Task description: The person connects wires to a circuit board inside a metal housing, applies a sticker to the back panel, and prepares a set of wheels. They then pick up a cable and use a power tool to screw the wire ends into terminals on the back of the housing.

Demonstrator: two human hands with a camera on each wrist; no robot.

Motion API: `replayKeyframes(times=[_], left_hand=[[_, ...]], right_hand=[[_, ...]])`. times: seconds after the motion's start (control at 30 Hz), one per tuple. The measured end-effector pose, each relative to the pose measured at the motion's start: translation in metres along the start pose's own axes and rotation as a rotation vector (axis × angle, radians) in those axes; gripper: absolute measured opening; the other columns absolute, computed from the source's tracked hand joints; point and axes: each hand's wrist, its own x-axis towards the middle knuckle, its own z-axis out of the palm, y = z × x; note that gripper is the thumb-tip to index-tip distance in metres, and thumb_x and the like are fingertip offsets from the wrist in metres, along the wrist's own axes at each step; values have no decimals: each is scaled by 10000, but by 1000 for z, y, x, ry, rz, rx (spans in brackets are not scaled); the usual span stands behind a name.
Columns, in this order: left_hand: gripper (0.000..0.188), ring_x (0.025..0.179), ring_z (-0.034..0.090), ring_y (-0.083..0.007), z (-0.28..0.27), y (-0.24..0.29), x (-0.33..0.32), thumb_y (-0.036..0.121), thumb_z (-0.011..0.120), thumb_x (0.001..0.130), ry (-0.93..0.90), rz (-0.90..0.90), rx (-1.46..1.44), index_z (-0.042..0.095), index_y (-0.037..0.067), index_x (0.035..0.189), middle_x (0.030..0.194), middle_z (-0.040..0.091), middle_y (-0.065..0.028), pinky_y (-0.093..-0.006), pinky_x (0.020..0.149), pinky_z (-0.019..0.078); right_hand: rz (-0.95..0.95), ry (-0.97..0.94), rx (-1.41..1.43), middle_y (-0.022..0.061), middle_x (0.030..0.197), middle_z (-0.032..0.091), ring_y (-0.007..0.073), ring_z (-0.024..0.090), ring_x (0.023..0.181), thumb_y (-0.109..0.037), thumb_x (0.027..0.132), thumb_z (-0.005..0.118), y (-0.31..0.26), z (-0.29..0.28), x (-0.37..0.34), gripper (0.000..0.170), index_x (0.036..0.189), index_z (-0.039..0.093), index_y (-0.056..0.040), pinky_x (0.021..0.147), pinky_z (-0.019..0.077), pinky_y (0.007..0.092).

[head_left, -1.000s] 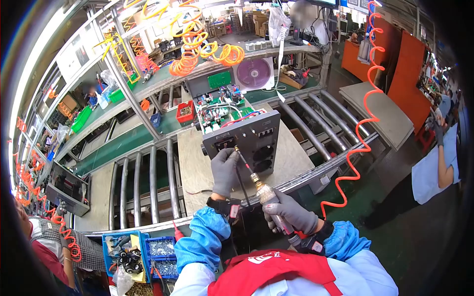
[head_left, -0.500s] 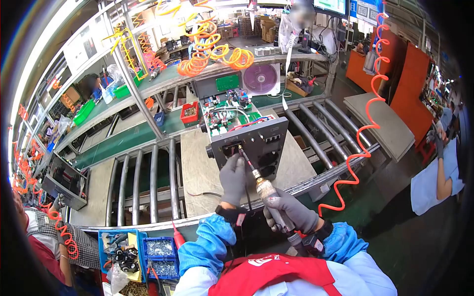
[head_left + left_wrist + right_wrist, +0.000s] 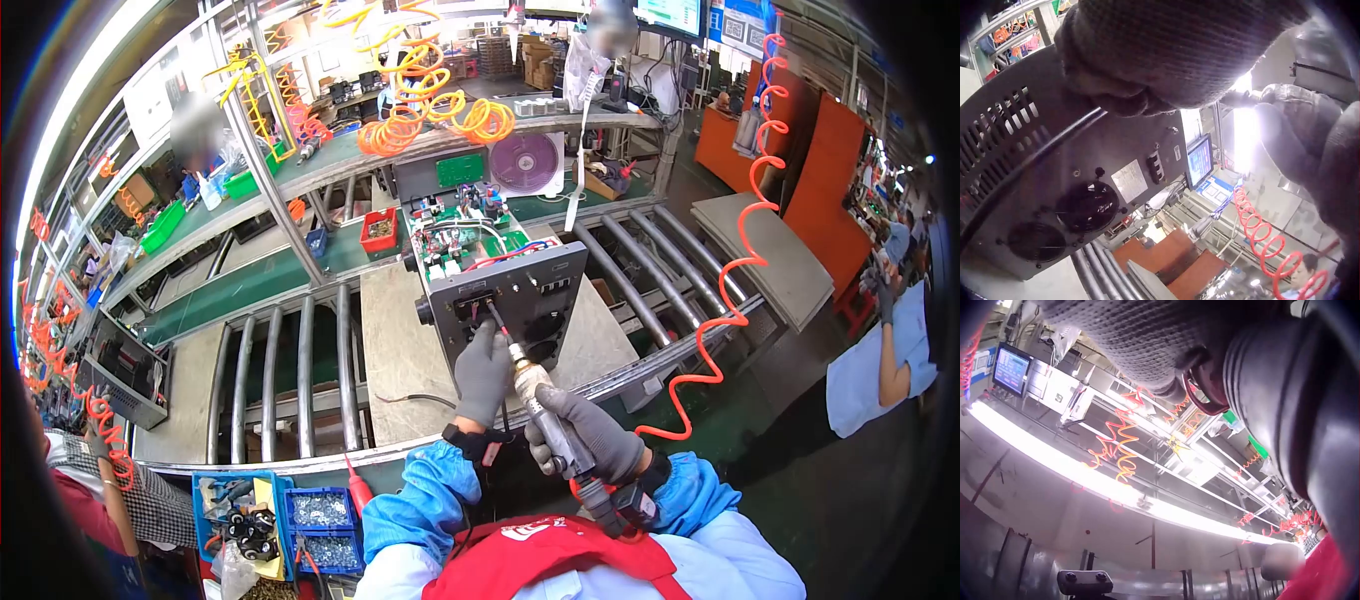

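Note:
A dark metal box [image 3: 520, 290] with green circuit boards [image 3: 465, 235] stands on a board over the rollers, its rear panel facing the person. My gloved right hand [image 3: 590, 430] grips a power screwdriver [image 3: 532, 385], whose bit reaches the panel's upper left part. The gloved left hand [image 3: 484, 375] is at the panel just beside the bit; its fingertips are too small to tell what they touch. In the left wrist view the left hand [image 3: 1166, 50] covers part of the panel [image 3: 1110, 144], with a black cable in front. The right wrist view shows the right hand [image 3: 1141, 344] against the tool's body [image 3: 1272, 406].
Blue bins [image 3: 320, 508] of small metal parts and a red-handled tool [image 3: 358, 488] lie front left. A red bin [image 3: 379, 230] stands behind the rollers [image 3: 346, 370]. An orange coiled hose [image 3: 752, 262] hangs at right. Other people are at both sides.
The box appears shifted slightly right and down as the view moved. The left hand has moved a little down the panel, and the screwdriver is held more steeply.

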Motion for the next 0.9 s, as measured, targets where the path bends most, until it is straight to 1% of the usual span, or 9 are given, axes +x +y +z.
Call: replayKeyframes(times=[0.53, 0.57, 0.6, 0.67, 0.73, 0.77, 0.8, 0.87, 0.9], left_hand=[[372, 842, 653, -421, 7, -15, -2, 274, 567, 930, -80, -66, 29, 614, 101, 1256, 917, 677, -232, -504, 724, 512], [378, 845, 663, -401, 7, -19, -6, 273, 577, 925, -21, 23, -55, 605, 91, 1255, 954, 680, -225, -492, 730, 516], [386, 849, 673, -381, 9, -27, -13, 273, 588, 919, 48, 117, -130, 595, 80, 1254, 990, 683, -217, -479, 736, 519], [403, 883, 689, -297, -11, -30, -33, 240, 603, 903, -29, 69, -448, 581, 41, 1253, 980, 686, -173, -410, 747, 540], [390, 889, 672, -228, -38, -40, -58, 173, 608, 888, -286, -638, -748, 582, -18, 1226, 928, 663, -115, -341, 753, 552], [373, 869, 665, -213, -34, -72, -77, 138, 596, 887, -273, -699, -834, 582, -31, 1219, 913, 651, -103, -323, 739, 554], [357, 848, 659, -198, -30, -104, -95, 102, 584, 886, -267, -759, -925, 582, -45, 1211, 898, 639, -91, -305, 725, 557], [320, 880, 656, -173, -43, -119, -122, 110, 572, 923, -217, -822, -1078, 578, -42, 1204, 956, 657, -113, -263, 694, 526], [302, 879, 653, -161, -55, -120, -124, 119, 570, 937, -207, -854, -1104, 581, -37, 1195, 966, 663, -111, -247, 678, 513]], right_hand=[[-32, 5, -101, 51, 823, 614, 167, 635, 668, -342, 986, 548, -1, 10, 3, 278, 1155, 484, -131, 561, 558, 317], [-111, -89, -152, 64, 853, 614, 178, 637, 701, -306, 969, 565, -2, 9, 1, 312, 1201, 457, -128, 578, 560, 331], [-110, 21, -156, 77, 832, 601, 188, 641, 655, -241, 932, 584, -4, 22, -10, 350, 1207, 440, -80, 548, 559, 325], [-103, 37, -242, 94, 841, 603, 209, 645, 658, -246, 917, 605, 2, 15, -17, 379, 1211, 432, -80, 558, 569, 357], [2, 47, -230, 106, 830, 614, 233, 656, 668, -249, 922, 605, 13, 0, -23, 325, 1160, 467, -77, 570, 577, 387], [89, 14, -229, 114, 820, 616, 247, 658, 665, -252, 907, 620, 18, -14, -20, 334, 1151, 469, -81, 570, 582, 413], [119, 22, -239, 121, 820, 646, 253, 663, 689, -385, 884, 587, 35, -45, -10, 384, 1011, 600, -23, 609, 578, 424], [244, 64, -264, 77, 883, 628, 180, 636, 728, -338, 863, 622, 39, -34, -22, 392, 1102, 583, -29, 649, 548, 354], [290, 84, -271, 56, 768, 622, 158, 603, 627, -388, 896, 604, 42, -20, -27, 360, 993, 612, -41, 560, 510, 303]])
